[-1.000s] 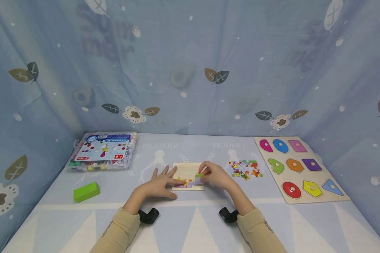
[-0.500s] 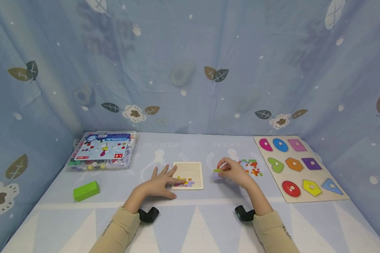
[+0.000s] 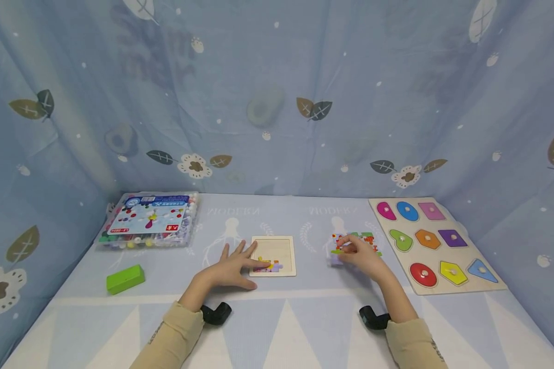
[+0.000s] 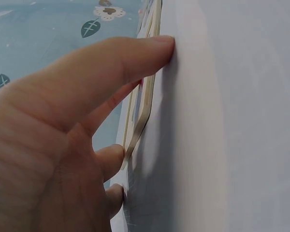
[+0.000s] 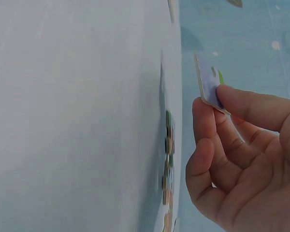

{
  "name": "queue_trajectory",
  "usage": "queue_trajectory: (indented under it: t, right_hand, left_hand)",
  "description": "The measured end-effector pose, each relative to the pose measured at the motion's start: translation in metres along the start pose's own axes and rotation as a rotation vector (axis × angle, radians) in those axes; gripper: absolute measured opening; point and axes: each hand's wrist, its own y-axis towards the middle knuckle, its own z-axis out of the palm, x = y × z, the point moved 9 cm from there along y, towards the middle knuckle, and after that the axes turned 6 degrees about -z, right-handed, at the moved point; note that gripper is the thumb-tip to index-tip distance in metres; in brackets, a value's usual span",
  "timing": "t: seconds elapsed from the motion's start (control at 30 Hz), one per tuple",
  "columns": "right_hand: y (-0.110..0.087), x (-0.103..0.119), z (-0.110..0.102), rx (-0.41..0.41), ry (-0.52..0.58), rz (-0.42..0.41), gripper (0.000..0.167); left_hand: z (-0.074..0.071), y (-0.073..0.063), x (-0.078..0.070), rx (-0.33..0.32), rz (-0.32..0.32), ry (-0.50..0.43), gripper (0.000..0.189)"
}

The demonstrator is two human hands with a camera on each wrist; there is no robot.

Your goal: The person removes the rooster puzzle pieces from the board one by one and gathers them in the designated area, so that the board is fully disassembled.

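Observation:
My left hand lies with spread fingers at the left side of a small wooden puzzle tray, index fingertip over the joined jigsaw pieces in its lower left corner. In the left wrist view, the thumb extends beside the tray's edge. Over to the right, my right hand pinches a purple and green jigsaw piece between thumb and fingers, raised above the table. Behind that hand are several loose jigsaw pieces, partly hidden by it.
A wooden shape board with coloured knobbed shapes lies at the right. On the left are a clear plastic box of small coloured parts and a green block. A patterned curtain hangs behind the table.
My right hand has moved from the tray rightward to the loose pieces, carrying the purple and green jigsaw piece along. The left hand stays at the tray.

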Motion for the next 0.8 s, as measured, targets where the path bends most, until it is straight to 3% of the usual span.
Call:
queue_trajectory:
  t: [0.8]
  right_hand:
    - [-0.017,-0.034,-0.054,-0.075,-0.073,0.098,0.033]
  left_hand:
    - [0.001,-0.002,-0.002,-0.017,0.021,-0.013,0.057]
